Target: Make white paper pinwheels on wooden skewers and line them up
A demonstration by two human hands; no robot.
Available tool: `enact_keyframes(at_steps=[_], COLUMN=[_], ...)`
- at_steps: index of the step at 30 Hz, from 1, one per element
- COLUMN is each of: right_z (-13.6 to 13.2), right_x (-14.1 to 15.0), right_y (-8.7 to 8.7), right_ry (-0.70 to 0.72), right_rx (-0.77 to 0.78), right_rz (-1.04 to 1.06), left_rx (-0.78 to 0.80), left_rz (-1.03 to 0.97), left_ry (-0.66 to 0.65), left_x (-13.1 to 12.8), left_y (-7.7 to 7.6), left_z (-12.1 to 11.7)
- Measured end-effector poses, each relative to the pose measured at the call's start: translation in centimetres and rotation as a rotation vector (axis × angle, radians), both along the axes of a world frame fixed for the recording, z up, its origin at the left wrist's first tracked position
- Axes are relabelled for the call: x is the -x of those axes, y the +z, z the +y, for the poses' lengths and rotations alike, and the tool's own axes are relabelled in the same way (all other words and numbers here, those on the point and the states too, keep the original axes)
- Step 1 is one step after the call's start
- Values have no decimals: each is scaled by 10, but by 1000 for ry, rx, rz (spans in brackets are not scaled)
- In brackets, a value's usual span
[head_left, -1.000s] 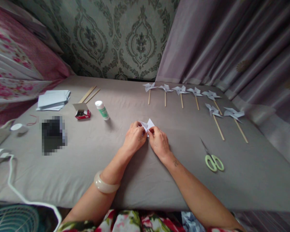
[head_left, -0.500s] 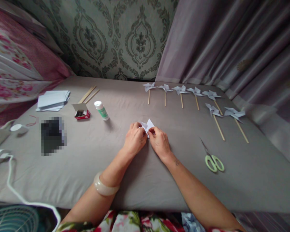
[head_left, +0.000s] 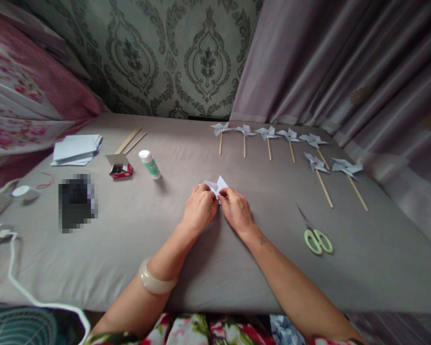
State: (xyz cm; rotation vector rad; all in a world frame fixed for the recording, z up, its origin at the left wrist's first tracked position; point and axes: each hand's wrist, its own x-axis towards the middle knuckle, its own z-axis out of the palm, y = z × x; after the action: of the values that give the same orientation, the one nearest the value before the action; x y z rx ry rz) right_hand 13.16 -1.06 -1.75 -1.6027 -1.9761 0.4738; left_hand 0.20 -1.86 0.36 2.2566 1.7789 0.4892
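Pinching folded white paper (head_left: 221, 183) in left grip (head_left: 200, 205) and right grip (head_left: 237, 208), both nearly closed on it; over the gray cloth (head_left: 222, 282), between glue stick (head_left: 150, 165) and green-handled scissors (head_left: 317, 239), on the near side of paper pinwheels (head_left: 267, 133).

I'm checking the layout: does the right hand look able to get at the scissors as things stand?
Probably yes: nothing visible seems to stand between the right hand and the scissors, lying off to its right. That hand is holding the white paper, though.
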Motion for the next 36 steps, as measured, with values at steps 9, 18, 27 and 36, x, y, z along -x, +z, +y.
enact_keyframes(at_steps=[9,18,27,36], right_z=[0,1,4,5], right_x=[-1,0,-2,2], right_y=[0,0,-6,-3], right_ry=[33,17,10,-9], right_rx=[-35,-34,-44,4], right_rz=[-24,10,114,57], left_rx=[32,37,50,78], left_rz=[0,14,42,36], left_ry=[17,34,43,46], left_x=[0,-1,-1,-1], left_y=[3,1,6,10], left_z=[-1,0,-2,-1])
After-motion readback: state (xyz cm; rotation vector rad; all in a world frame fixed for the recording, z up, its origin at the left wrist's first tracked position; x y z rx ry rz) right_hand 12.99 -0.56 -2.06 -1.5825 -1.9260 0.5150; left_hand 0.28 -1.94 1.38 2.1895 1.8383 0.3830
